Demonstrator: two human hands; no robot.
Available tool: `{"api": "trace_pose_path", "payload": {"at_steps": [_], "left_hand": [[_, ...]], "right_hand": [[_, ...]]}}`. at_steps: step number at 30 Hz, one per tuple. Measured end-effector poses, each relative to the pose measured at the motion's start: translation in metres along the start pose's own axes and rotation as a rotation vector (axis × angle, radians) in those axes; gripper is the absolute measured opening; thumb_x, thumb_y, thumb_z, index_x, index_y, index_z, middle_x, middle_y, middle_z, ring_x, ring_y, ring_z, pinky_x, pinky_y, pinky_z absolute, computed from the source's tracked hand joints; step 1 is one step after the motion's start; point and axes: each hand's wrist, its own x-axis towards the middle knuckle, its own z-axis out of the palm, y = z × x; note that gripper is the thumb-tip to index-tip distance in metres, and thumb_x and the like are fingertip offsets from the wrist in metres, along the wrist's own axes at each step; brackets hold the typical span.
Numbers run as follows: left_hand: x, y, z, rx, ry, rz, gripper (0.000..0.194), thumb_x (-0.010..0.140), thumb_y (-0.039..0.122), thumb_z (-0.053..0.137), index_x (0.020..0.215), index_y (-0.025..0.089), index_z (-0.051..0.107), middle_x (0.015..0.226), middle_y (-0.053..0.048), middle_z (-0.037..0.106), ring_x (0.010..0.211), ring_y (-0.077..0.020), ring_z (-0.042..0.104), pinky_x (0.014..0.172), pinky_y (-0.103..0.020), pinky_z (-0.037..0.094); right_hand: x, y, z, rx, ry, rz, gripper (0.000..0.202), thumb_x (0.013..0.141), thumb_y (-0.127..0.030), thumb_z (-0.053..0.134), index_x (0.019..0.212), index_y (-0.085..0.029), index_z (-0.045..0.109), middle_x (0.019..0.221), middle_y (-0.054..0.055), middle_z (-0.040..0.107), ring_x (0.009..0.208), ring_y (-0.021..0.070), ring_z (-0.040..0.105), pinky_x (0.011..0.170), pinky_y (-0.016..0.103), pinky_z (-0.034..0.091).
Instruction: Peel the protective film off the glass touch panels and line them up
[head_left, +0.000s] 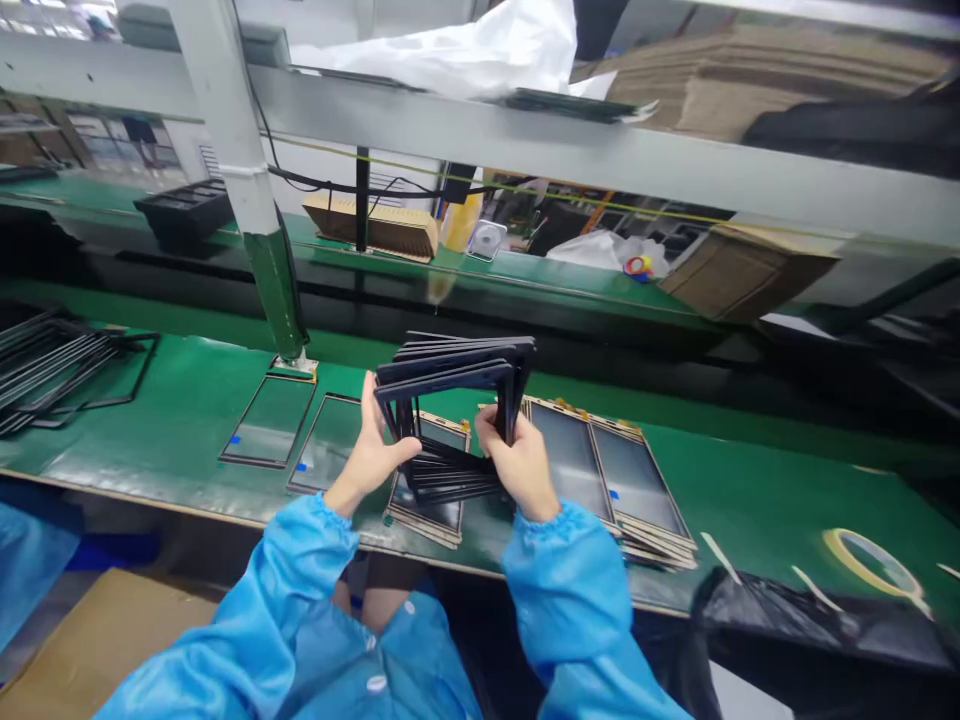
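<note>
Between my two hands, a stack of black rectangular frames (pixel 457 372) is held upright above the bench, slightly fanned. My left hand (pixel 373 450) grips the left side, thumb toward the inside of the frames. Around the right side, my right hand (pixel 519 455) is closed, its fingertips partly hidden. Below and behind the stack lies a pile of glass panels (pixel 429 515) with pale edges. Two single dark-edged panels, one farther left (pixel 268 420) and one nearer (pixel 322 445), lie flat beside my left hand. Right of my right hand are more stacked panels (pixel 634 470).
More black frames (pixel 67 365) lie heaped at the bench's left end. A white and green post (pixel 244 190) rises from the green bench (pixel 180 400). On the right are a roll of tape (pixel 874 562) and a black plastic bag (pixel 795 620). A cardboard box (pixel 742 270) sits on the back shelf.
</note>
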Motion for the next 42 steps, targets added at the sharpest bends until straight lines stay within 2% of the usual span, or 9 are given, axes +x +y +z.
{"api": "trace_pose_path", "payload": {"at_steps": [4,10,17,22,25,29,33,37,42], "left_hand": [[0.022,-0.015,-0.007,-0.144,-0.121,-0.067,0.118,0.057,0.076,0.064,0.146,0.014,0.016,0.144,-0.021,0.037,0.135,-0.0325,0.034,0.111,-0.044,0.031],[0.032,-0.014,-0.016,-0.028,-0.085,-0.082,0.093,0.061,0.062,0.073,0.134,0.014,0.04,0.135,-0.018,0.045,0.13,-0.0343,0.038,0.111,-0.05,0.026],[0.031,-0.007,-0.009,-0.042,-0.201,-0.053,0.107,0.055,0.067,0.073,0.141,0.018,0.033,0.139,-0.016,0.043,0.136,-0.0349,0.031,0.115,-0.049,0.016],[0.033,-0.011,-0.016,-0.086,-0.307,-0.106,0.11,0.047,0.074,0.072,0.136,0.017,0.041,0.128,-0.018,0.054,0.125,-0.0371,0.045,0.106,-0.053,0.031],[0.035,-0.014,-0.021,-0.085,-0.288,-0.14,0.095,0.049,0.074,0.071,0.121,0.016,0.053,0.115,-0.016,0.06,0.11,-0.0343,0.055,0.095,-0.049,0.042],[0.033,-0.011,-0.02,-0.039,-0.191,-0.168,0.057,0.061,0.054,0.076,0.098,0.015,0.06,0.096,-0.009,0.064,0.093,-0.0263,0.061,0.086,-0.042,0.047],[0.025,-0.002,-0.006,-0.031,-0.122,-0.13,0.038,0.07,0.038,0.073,0.098,0.015,0.059,0.097,-0.007,0.065,0.094,-0.0231,0.061,0.089,-0.039,0.047],[0.011,0.004,0.009,-0.065,-0.072,-0.059,0.057,0.078,0.03,0.066,0.13,0.018,0.043,0.127,-0.01,0.056,0.118,-0.0233,0.052,0.104,-0.039,0.038],[0.002,0.014,0.009,-0.119,-0.163,0.048,0.11,0.066,0.033,0.08,0.149,0.024,0.009,0.155,-0.014,0.02,0.141,-0.0287,0.024,0.114,-0.039,0.026]], "right_hand": [[0.002,0.022,0.016,0.134,-0.017,0.048,0.023,0.073,-0.038,0.061,0.081,-0.018,0.052,0.057,-0.005,0.047,0.05,0.0109,0.043,0.052,0.026,0.037],[0.002,0.032,0.018,0.23,-0.035,0.056,0.02,0.069,-0.033,0.06,0.08,-0.018,0.052,0.059,-0.005,0.049,0.05,0.0108,0.044,0.053,0.026,0.039],[-0.001,0.046,0.018,0.307,-0.071,0.056,0.019,0.069,-0.031,0.059,0.08,-0.019,0.051,0.056,-0.006,0.045,0.049,0.0109,0.042,0.051,0.026,0.036],[-0.003,0.051,0.012,0.304,-0.134,0.052,0.019,0.067,-0.028,0.061,0.08,-0.017,0.054,0.058,-0.005,0.048,0.049,0.0102,0.043,0.051,0.025,0.037],[-0.003,0.05,0.009,0.272,-0.152,0.045,0.025,0.068,-0.032,0.065,0.085,-0.016,0.057,0.061,-0.003,0.052,0.051,0.0113,0.046,0.053,0.027,0.04],[-0.003,0.049,0.012,0.227,-0.087,0.016,0.032,0.068,-0.036,0.068,0.092,-0.016,0.06,0.071,0.0,0.058,0.058,0.014,0.052,0.057,0.029,0.045],[-0.007,0.055,0.021,0.207,0.07,-0.014,0.031,0.07,-0.038,0.066,0.092,-0.017,0.06,0.073,0.002,0.06,0.06,0.0158,0.054,0.06,0.03,0.047],[-0.019,0.063,0.026,0.196,0.237,-0.041,0.032,0.07,-0.042,0.067,0.088,-0.017,0.058,0.077,0.005,0.063,0.073,0.0213,0.06,0.075,0.038,0.05],[-0.032,0.054,0.018,0.237,0.245,-0.159,0.072,0.065,-0.037,0.073,0.129,-0.019,0.045,0.12,0.011,0.058,0.102,0.0243,0.059,0.09,0.04,0.048]]}}
